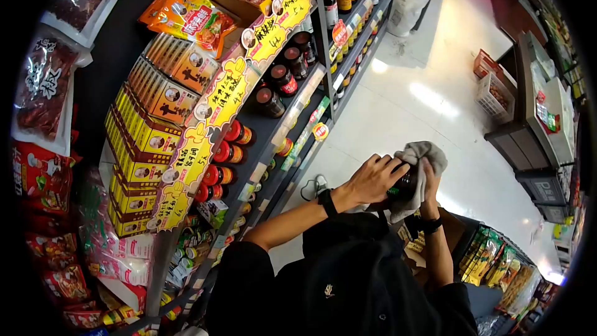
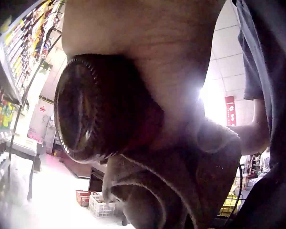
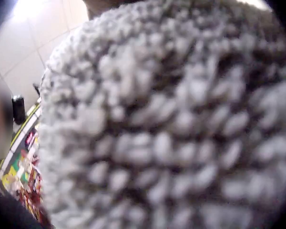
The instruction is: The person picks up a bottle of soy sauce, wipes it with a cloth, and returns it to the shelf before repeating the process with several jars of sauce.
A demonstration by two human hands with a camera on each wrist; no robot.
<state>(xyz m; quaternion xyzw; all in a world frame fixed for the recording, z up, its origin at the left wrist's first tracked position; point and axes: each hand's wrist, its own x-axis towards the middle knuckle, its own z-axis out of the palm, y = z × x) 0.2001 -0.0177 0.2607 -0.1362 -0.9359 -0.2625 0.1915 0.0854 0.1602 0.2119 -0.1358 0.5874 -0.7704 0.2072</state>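
My left hand (image 1: 372, 179) grips a dark glass jar (image 1: 404, 185), its fingers bent over the top side. In the left wrist view the base of the jar (image 2: 78, 109) faces the camera, with a ridged edge. My right hand (image 1: 430, 188) holds a grey terry towel (image 1: 426, 154) against the jar's right side. Folds of the towel (image 2: 181, 181) bunch below the jar in the left wrist view. Close up, the towel's looped pile (image 3: 167, 129) fills most of the right wrist view and hides the right fingers there.
On the left, a shelf bears yellow spice boxes (image 1: 146, 168), red-lidded jars (image 1: 217, 174) and dark-lidded jars (image 1: 283, 79) behind yellow price tags (image 1: 221, 96). White and red baskets (image 1: 495, 95) stand on the floor by a counter (image 1: 528, 112). Bagged goods (image 1: 488, 261) hang at lower right.
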